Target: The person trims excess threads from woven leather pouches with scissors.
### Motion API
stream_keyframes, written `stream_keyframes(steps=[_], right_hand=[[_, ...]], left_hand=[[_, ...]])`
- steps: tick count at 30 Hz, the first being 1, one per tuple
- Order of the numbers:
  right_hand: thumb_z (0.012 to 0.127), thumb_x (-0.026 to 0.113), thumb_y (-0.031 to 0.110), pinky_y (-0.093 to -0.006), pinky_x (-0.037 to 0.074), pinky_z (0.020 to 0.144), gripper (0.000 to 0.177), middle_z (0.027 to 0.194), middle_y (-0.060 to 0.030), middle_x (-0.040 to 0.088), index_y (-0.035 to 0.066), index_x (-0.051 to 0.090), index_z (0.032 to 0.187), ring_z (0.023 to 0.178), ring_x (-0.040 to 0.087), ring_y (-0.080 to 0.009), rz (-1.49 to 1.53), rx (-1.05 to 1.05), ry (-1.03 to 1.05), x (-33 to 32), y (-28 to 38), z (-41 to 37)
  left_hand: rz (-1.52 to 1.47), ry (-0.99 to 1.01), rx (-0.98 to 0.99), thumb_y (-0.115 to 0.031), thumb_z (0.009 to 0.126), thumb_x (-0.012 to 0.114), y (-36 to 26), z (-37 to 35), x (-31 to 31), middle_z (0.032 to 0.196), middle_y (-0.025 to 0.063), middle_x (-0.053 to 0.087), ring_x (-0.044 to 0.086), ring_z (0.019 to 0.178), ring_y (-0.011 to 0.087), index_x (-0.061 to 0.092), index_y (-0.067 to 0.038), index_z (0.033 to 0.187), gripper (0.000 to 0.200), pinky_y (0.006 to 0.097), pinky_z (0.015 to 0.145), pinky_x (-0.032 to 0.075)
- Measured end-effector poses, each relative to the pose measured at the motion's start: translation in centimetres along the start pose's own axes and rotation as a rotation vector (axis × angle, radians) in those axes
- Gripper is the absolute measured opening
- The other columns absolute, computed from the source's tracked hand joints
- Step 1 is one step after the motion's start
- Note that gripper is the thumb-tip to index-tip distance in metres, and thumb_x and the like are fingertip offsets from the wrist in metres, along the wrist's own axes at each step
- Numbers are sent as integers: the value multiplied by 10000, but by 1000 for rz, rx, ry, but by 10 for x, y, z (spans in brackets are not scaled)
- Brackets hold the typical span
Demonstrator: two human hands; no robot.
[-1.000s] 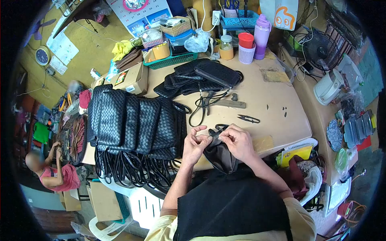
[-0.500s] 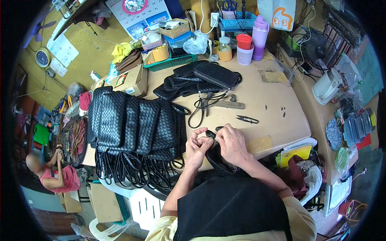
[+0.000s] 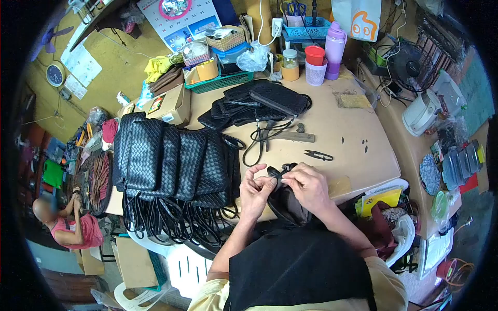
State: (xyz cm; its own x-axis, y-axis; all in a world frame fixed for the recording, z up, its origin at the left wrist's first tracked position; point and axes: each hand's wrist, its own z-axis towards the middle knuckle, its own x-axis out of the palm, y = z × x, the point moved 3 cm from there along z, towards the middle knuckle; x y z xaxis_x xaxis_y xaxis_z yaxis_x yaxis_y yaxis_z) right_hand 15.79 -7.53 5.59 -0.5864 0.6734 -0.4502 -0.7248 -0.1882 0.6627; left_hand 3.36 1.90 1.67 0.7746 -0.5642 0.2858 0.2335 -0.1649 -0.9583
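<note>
Both hands work at the upper edge of a black pouch with a dark brownish lining, held in front of my apron. My left hand pinches the pouch's edge between thumb and finger. Close beside it, my right hand pinches the same edge; whether something tiny is in its fingertips I cannot make out. Beyond the hands lie thread snips. To the left sits a row of black woven-pattern bags with cord straps hanging down.
More black pouches are piled at the back of the table. A hammer and pliers lie before them. Baskets, a purple bottle and a cardboard box line the far edge. A person in pink is at far left.
My right hand has turned and shifted slightly right and down. The pouch's opening has spread, so more of its lining shows. My left hand has hardly moved.
</note>
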Motion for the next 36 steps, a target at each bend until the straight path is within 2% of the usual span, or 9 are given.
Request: stream_keyframes(steps=[5,8,14,19,21,24,26,29,36], right_hand=[[775,641,82,-389,473,669,91,831,-99,557,40,569,814,739,585,-286,-217,-25,96,13,-2,-6],[780,636,70,-385,463,660,100,800,-109,552,30,553,818,721,575,-298,-91,176,170,18,-14,-5],[854,564,59,-304,420,628,57,733,-70,522,18,528,869,666,515,-188,314,433,256,25,-44,-15],[919,541,91,-196,345,597,63,728,49,441,42,527,882,640,409,-57,1286,745,128,8,-47,-10],[921,555,127,-190,334,590,84,729,49,429,60,524,880,642,394,-37,1347,730,100,-7,-51,-8],[911,563,142,-229,368,592,100,736,7,469,51,529,887,609,450,-103,1067,634,12,-33,-89,-12],[854,623,157,-320,414,669,149,847,-69,518,42,542,905,707,521,-229,-296,669,294,-47,-113,-17],[782,680,171,-420,407,781,226,992,-121,516,42,563,926,885,515,-327,-602,290,-28,-39,-128,-27],[784,663,150,-431,388,840,193,1083,-124,502,63,582,937,995,491,-312,-659,261,90,-11,-170,-25]], left_hand=[[95,-21,35,20,830,638,3,-3,1,802,56,658,555,662,44,473,16,1130,342,183,614,437],[91,20,22,17,834,633,7,-2,-2,815,55,656,556,669,45,491,14,1109,309,180,620,437],[23,72,-18,19,851,614,10,0,-4,820,48,651,567,694,53,506,11,1088,261,181,639,446],[-95,64,-69,-8,854,625,27,7,-17,842,39,653,575,736,53,585,13,1030,181,176,687,447],[25,94,-57,-11,858,622,28,8,-20,853,30,650,568,742,50,608,19,1017,162,173,697,446],[212,108,-37,-28,858,631,33,8,-26,847,0,643,548,736,40,652,13,997,147,172,694,443],[276,101,-23,-42,854,642,33,9,-26,831,-21,640,534,725,33,673,0,990,146,174,681,441],[303,66,-22,-40,824,679,34,9,-24,799,-20,633,530,703,29,678,-1,971,152,186,656,450],[768,14,264,-60,811,680,12,9,-14,748,76,661,594,638,110,655,11,895,113,258,598,477]])
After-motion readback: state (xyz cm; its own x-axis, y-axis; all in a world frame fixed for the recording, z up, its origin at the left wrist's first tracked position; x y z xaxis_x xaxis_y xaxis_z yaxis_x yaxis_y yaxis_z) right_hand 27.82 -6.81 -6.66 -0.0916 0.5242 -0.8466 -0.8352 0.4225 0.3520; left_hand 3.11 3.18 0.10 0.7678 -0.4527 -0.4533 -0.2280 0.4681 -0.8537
